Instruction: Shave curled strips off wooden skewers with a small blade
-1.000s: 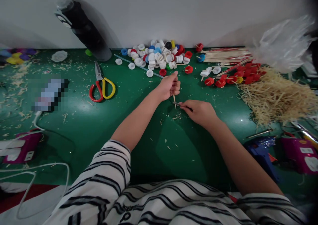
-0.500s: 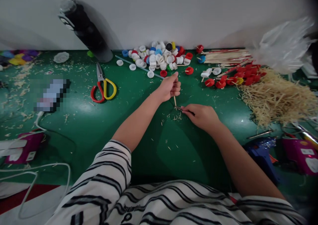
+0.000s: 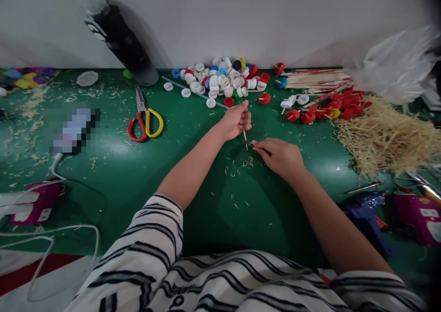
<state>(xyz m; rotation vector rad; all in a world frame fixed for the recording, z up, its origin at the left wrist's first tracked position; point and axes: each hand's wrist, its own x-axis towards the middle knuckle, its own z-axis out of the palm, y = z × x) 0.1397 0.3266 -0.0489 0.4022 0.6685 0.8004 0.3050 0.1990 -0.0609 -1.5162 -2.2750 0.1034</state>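
Observation:
My left hand (image 3: pixel 237 120) is closed round a thin wooden stick (image 3: pixel 245 135), whose lower end points down at the table. My right hand (image 3: pixel 280 157) pinches a small dark blade (image 3: pixel 248 143) that meets the stick near its lower end; most of the blade is hidden by the fingers. Thin wood shavings (image 3: pixel 247 163) lie on the green table (image 3: pixel 220 220) just below. Beyond my left hand is a heap of plastic bottle caps (image 3: pixel 220 80), mostly white, with some red, blue and yellow.
Scissors (image 3: pixel 145 121) and a black bottle (image 3: pixel 127 50) are on the left, near a phone (image 3: pixel 74 130) on a cable. Rightward are red caps on sticks (image 3: pixel 341 104), bundled sticks (image 3: pixel 313 80), straw-like shreds (image 3: pixel 389 137), a plastic bag (image 3: pixel 396 68) and a blue glue gun (image 3: pixel 367 215).
My right hand has moved slightly up along the stick with the blade, so more of the stick's tip shows below it. My left hand keeps its grip.

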